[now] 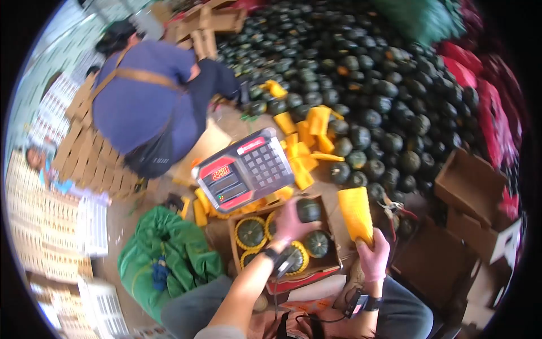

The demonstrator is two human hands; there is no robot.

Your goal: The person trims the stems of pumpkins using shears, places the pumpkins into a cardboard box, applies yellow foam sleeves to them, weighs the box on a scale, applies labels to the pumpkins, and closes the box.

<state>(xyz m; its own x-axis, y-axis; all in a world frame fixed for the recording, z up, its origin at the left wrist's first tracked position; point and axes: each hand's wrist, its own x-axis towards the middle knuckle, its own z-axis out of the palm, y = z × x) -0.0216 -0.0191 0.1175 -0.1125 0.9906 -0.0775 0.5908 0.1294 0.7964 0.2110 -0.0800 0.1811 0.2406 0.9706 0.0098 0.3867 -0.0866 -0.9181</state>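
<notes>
My left hand [292, 225] reaches into a cardboard box [232, 240], its fingers and thumb around a dark green squash [308, 209] at the far right corner. More squashes sit in the box, several in yellow foam net sleeves, such as the sleeved squash [250, 233] on the left. A squash [317, 243] lies on the right below my left hand. Beside the box, my right hand [374, 258] is closed on the lower end of a flattened yellow foam net sleeve [355, 212], held upright. A digital scale [265, 166] with a lit red display stands just beyond the box.
A large heap of squashes [389, 87] covers the far right. Loose foam sleeves [305, 135] lie behind the scale. A green sack [164, 248] is at left, empty cartons [435, 254] at right. Another person [149, 101] bends over at upper left near stacked cartons [99, 158].
</notes>
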